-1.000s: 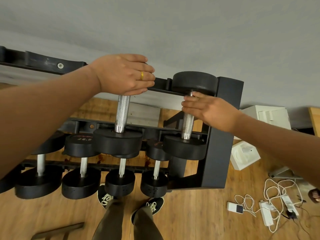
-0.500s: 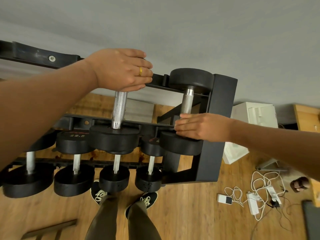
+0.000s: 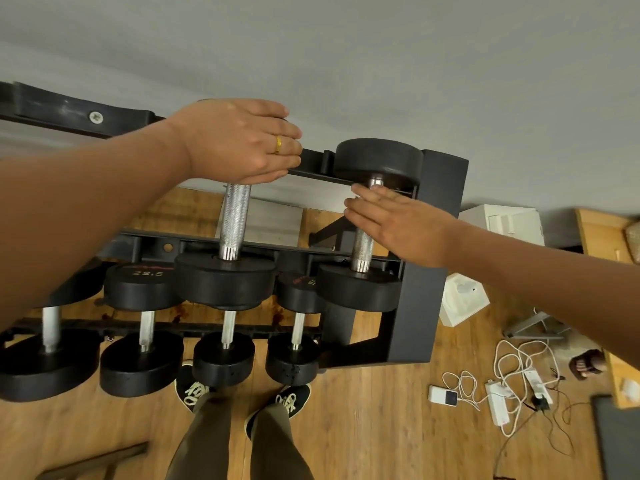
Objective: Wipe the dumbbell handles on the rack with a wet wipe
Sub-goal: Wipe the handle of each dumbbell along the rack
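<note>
The right dumbbell handle, on the rack, is aligned 12 to 6 o'clock; the right grip is laid across it, fingers straight. At 9 o'clock, the left grip is curled over the neighbouring dumbbell.

One wide-angle camera sits on the person's head. It looks forward and steeply down, from very near, over the top row of the dumbbell rack. Below the rack it reaches the wooden floor and the person's own shoes; the grey wall fills the upper part.
</note>
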Available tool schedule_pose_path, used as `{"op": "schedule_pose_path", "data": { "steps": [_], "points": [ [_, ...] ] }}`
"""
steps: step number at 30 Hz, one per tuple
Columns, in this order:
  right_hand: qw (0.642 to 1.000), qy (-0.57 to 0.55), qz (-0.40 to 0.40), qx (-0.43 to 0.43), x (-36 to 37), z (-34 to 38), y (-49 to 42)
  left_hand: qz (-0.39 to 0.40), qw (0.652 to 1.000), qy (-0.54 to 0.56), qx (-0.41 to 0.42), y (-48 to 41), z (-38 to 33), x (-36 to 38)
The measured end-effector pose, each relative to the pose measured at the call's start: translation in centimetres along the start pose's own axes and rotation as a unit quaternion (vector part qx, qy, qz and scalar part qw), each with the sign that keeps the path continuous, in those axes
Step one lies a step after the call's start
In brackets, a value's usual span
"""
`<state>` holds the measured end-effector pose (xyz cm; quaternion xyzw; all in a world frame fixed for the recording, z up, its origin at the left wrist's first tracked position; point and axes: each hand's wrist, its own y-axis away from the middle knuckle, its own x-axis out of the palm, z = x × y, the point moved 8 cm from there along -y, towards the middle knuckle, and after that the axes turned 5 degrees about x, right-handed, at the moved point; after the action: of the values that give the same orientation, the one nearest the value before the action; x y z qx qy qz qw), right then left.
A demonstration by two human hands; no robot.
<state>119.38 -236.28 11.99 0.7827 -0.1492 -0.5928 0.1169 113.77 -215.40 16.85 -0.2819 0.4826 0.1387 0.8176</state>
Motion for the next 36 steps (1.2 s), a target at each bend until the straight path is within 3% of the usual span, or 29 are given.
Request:
{"op": "schedule_pose_path", "data": {
  "steps": [7, 13, 19, 26, 31, 36],
  "points": [
    [0.991, 0.027, 0.011, -0.133, -0.2, 2.3, 1.5, 0.002, 1.000, 0.003, -0.001, 0.1, 0.0, 0.1],
    [1.000, 0.004, 0.013, -0.006, -0.9, -0.6, -0.4, 0.012, 1.000, 0.008, 0.000, 0.3, 0.1, 0.5],
    [0.986, -0.034, 0.047, -0.156, -0.5, 4.7, 1.2, 0.000, 1.000, 0.003, 0.000, 0.2, 0.0, 0.4],
    [0.997, -0.067, 0.045, 0.014, -1.5, -1.7, -0.9, 0.008, 1.000, 0.004, 0.002, 0.2, 0.1, 0.5],
    [0.996, -0.064, 0.038, -0.041, -0.5, 3.0, 0.4, 0.018, 1.000, 0.007, -0.005, 0.3, 0.1, 0.4],
    [0.992, -0.122, 0.012, -0.007, -1.4, 2.5, 0.1, 0.046, 0.999, 0.007, -0.016, -0.1, 0.2, 0.0]
  ]
}}
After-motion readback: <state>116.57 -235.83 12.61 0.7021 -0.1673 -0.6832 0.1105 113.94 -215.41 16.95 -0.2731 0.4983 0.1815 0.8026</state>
